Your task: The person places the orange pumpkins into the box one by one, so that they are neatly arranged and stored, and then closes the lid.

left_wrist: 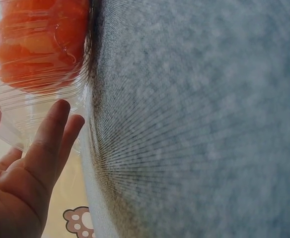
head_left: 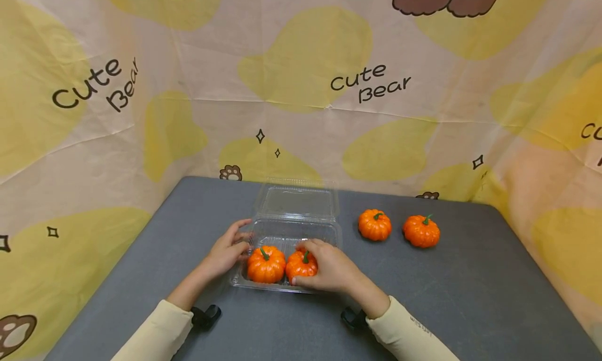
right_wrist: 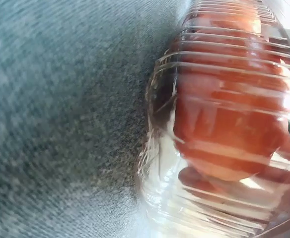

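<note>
A clear plastic clamshell container (head_left: 301, 226) lies on the table with its lid folded back. One small orange pumpkin (head_left: 266, 265) sits in its front left part. My right hand (head_left: 331, 267) grips a second pumpkin (head_left: 301, 265) inside the container, just right of the first, with thumb in front and fingers behind. At the container's left side is my left hand (head_left: 229, 251), its fingers (left_wrist: 48, 141) fairly straight beside the ribbed wall. Through that wall the left wrist view shows an orange pumpkin (left_wrist: 40, 44). The right wrist view shows the gripped pumpkin (right_wrist: 229, 119) through clear plastic.
Two more orange pumpkins, one nearer (head_left: 374, 225) and one farther right (head_left: 421, 231), stand on the grey table (head_left: 423, 298) right of the container. A printed cloth (head_left: 301, 63) hangs behind the table and along its sides. Dark straps (head_left: 207, 316) are on both wrists.
</note>
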Tool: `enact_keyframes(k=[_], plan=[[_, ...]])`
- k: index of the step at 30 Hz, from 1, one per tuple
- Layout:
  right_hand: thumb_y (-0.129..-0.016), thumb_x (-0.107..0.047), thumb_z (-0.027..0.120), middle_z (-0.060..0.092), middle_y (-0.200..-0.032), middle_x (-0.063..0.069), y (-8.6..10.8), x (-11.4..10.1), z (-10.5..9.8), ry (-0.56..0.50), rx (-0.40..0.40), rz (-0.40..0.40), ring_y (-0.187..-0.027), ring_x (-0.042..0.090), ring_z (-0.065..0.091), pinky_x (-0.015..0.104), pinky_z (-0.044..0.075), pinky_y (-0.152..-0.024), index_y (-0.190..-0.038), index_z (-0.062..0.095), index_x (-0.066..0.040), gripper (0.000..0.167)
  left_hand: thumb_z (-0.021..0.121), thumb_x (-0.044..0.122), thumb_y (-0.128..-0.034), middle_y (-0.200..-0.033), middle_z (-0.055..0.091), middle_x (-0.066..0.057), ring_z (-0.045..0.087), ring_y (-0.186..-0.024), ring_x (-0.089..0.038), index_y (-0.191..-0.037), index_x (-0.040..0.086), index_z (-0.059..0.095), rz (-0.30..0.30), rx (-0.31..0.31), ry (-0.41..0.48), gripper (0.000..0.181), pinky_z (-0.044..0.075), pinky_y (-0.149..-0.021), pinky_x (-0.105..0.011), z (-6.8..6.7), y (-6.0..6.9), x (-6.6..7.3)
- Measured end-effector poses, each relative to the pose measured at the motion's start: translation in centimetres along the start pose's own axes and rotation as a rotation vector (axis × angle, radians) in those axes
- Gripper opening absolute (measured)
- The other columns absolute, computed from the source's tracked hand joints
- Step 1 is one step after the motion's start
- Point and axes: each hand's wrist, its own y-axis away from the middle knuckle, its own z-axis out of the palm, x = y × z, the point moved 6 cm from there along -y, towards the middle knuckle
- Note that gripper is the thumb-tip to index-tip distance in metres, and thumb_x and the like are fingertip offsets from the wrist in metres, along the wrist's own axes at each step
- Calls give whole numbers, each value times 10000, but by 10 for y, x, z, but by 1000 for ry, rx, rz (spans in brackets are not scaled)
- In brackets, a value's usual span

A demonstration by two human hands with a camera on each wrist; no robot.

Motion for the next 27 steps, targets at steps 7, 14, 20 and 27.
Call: enact_keyframes(k=[7,14,20,27], plan=[[-734,-472,769,633,-1108,-33,0,0,0,21,18,-27,-934,127,610,311,531,-831,-1188,619,-150,576,449,24,-912,-1401,468,-295,603,-1111,-362,-1491,95,267,6,8,2,611,572,-825,-415,0,0,-1],[-732,-455,774,625,-1196,16,0,1,-3,-6,21,-19,-1017,147,617,340,529,-888,-1272,585,-119,663,456,31,-917,-1396,478,-289,602,-1114,-365,-1488,101,277,5,14,-16,603,573,-821,-417,0,0,0],[-740,-435,776,611,-1214,12,0,-1,-5,-26,13,-12,-1036,147,608,343,526,-898,-1266,590,-120,640,462,37,-913,-1399,475,-290,606,-1114,-359,-1491,98,267,4,10,-11,613,573,-817,-413,0,0,-1],[-770,-419,756,591,-1272,-31,2,-6,-20,-51,57,-17,-1148,184,564,394,502,-940,-1273,588,-194,576,463,30,-920,-1391,480,-295,619,-1081,-342,-1488,92,271,9,11,-16,603,575,-811,-411,0,-1,-1]])
